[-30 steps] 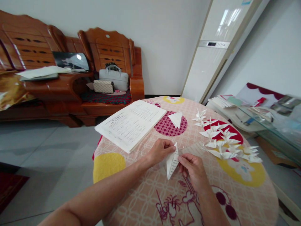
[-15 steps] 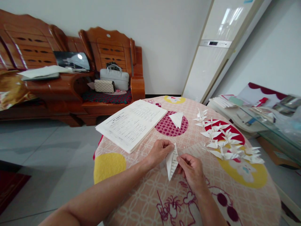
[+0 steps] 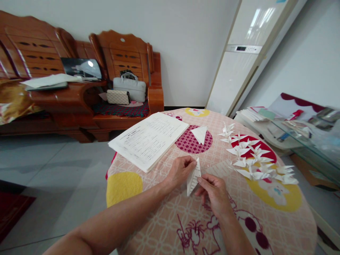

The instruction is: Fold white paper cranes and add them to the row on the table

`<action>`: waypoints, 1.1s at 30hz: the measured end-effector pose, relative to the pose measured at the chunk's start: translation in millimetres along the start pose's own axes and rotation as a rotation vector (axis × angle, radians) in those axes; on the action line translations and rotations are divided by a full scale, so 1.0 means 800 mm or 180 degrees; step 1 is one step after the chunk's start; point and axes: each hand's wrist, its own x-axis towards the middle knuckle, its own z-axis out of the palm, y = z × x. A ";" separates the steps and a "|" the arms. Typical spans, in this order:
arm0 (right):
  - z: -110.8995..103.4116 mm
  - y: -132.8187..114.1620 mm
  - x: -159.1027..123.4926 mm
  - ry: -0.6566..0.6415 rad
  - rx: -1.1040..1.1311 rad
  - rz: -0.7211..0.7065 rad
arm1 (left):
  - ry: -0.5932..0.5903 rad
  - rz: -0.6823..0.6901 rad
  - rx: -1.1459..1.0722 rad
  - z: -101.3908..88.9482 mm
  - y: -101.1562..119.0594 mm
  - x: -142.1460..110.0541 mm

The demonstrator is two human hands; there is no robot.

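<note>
Above the patterned tablecloth, a narrow folded paper (image 3: 194,180) with printed lines stands between my hands, its points up and down. My left hand (image 3: 181,170) pinches it near the upper tip at its left edge. From the right, the thumb and fingers of my right hand (image 3: 212,191) grip its other edge about halfway down. Beyond my hands lies a white folded paper triangle (image 3: 199,134) on a pink checked circle. Several white paper cranes (image 3: 249,152) stand grouped on the right of the table.
A stack of printed sheets (image 3: 148,141) lies at the table's left rear. The round table's cloth (image 3: 159,226) reaches close to my forearms. A glass-topped stand (image 3: 305,138) with clutter adjoins on the right. Behind are a wooden chair (image 3: 127,53) holding bags and a tall air conditioner (image 3: 233,71).
The folded paper has turned slightly, its lower tip moving up and to the left. My right hand has shifted a little left with it; my left hand keeps its pinch near the top.
</note>
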 end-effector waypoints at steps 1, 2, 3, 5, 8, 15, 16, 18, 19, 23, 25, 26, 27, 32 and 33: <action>0.000 0.000 0.000 0.0033 0.0079 0.0024 | -0.0058 -0.0017 0.0010 -0.001 -0.003 0.000; 0.000 0.000 0.001 0.0075 0.0162 0.0058 | -0.0095 -0.0034 0.0000 -0.001 -0.006 0.000; 0.000 0.000 0.001 0.0117 0.0253 0.0099 | -0.0118 -0.0046 -0.0018 -0.001 -0.008 0.000; 0.000 0.000 0.002 0.0179 0.0460 0.0192 | -0.0095 -0.0029 -0.0038 0.001 -0.010 -0.001; 0.000 0.001 0.003 0.0183 0.0774 0.0255 | 0.0035 0.0064 0.0059 0.003 -0.008 -0.003; 0.002 0.003 0.003 0.0330 0.0659 -0.0018 | 0.0082 -0.0301 -0.0383 0.001 0.008 -0.004; 0.002 0.003 0.003 0.0378 0.0543 -0.0054 | 0.0087 -0.0393 -0.0513 0.001 0.010 -0.004; 0.002 0.004 0.002 0.0441 0.0328 -0.0116 | 0.0074 -0.0527 -0.0724 0.003 0.014 -0.006; 0.002 0.005 0.001 0.0448 0.0249 -0.0134 | 0.0070 -0.0563 -0.0803 0.004 0.015 -0.007; 0.001 0.007 0.001 0.0484 0.0089 -0.0117 | 0.0042 -0.0584 -0.1047 0.008 0.016 -0.010; 0.001 0.008 0.002 0.0533 0.0061 -0.0097 | -0.0016 -0.0639 -0.1119 0.007 0.015 -0.009; 0.001 0.008 0.001 0.0551 0.0058 -0.0096 | -0.0051 -0.0681 -0.1154 0.006 0.014 -0.009; 0.002 0.008 0.001 0.0556 0.0061 -0.0103 | -0.0081 -0.0730 -0.1194 0.005 0.014 -0.008; 0.004 0.008 0.000 0.0508 0.0072 -0.0134 | -0.0150 -0.0935 -0.1335 0.001 0.014 -0.006; 0.004 0.007 0.000 0.0507 0.0057 -0.0133 | -0.0159 -0.0926 -0.1315 0.001 0.014 -0.006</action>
